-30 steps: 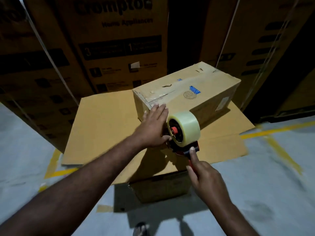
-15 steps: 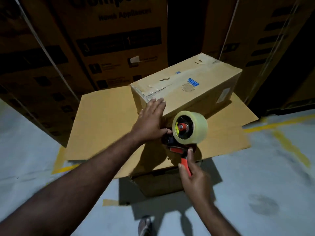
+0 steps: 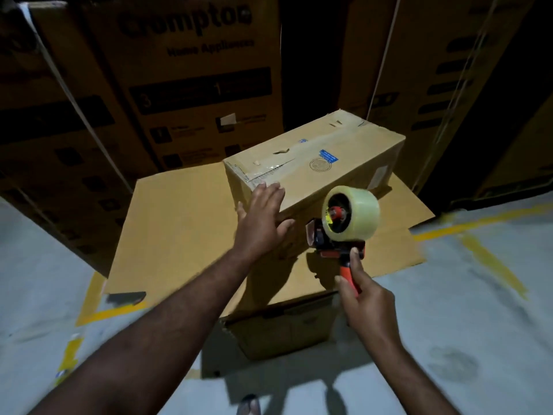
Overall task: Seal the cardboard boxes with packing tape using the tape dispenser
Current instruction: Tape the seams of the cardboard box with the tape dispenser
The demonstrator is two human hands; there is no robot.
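Cardboard box (image 3: 344, 163) lies over a flat sheet (image 3: 179, 235). The left hand (image 3: 263, 223) presses flat on the box's near end, fingers (image 3: 269, 190) straight. The right hand (image 3: 362, 298) grips the tape dispenser (image 3: 344, 226) just beside the box. Taping seems underway; next the dispenser must meet the box's top seam.

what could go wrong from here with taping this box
1. The left hand lies flat on the brown cardboard box, thumb close to the front of the orange-handled tape dispenser gripped by the right hand; its cutter could nick the thumb.
2. The box rests on a flat cardboard sheet overhanging a smaller box; pressing may tip or slide it.
3. Torn old tape on top may wrinkle new tape.
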